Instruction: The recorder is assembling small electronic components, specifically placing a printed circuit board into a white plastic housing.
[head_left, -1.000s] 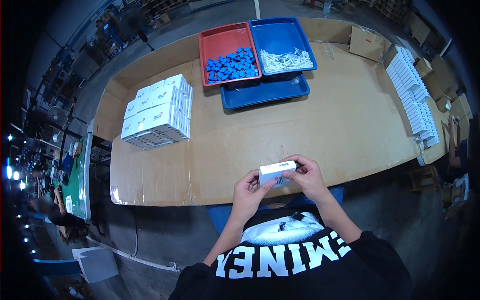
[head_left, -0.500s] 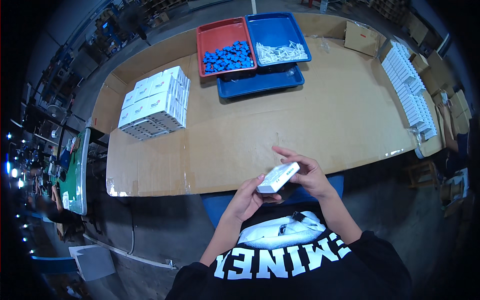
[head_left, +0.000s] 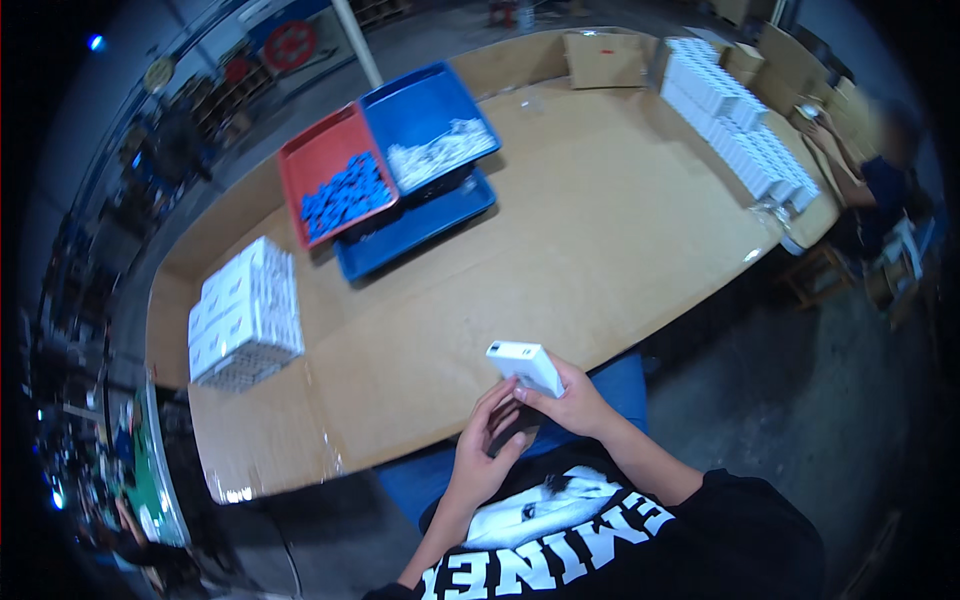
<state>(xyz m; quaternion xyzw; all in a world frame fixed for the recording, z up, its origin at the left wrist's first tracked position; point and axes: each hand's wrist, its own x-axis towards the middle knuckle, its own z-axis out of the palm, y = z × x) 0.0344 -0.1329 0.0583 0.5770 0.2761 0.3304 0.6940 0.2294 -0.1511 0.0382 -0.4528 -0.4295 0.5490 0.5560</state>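
A small flat white box (head_left: 530, 368) is tilted up above the near edge of the cardboard-topped table. My right hand (head_left: 570, 400) grips it from the right, thumb on its lower part. Just left of and below the box is my left hand (head_left: 487, 440), its thumb and bent fingers apart with nothing between them. The fingertips of that hand come close to the box's lower edge; whether they touch it I cannot tell. Dark marks show on the box's top side.
A red tray (head_left: 292, 165) of blue pieces and a blue tray (head_left: 425, 90) of thin white pieces rest over another blue tray (head_left: 420, 232). White boxes (head_left: 240, 320) are stacked at left, with white box rows (head_left: 725, 120) at far right. A co-worker's arm (head_left: 840, 160) shows beyond them.
My view has swung to the right, so the table looks turned. The box has been tipped more upright in my right hand, and my left hand has come off it.
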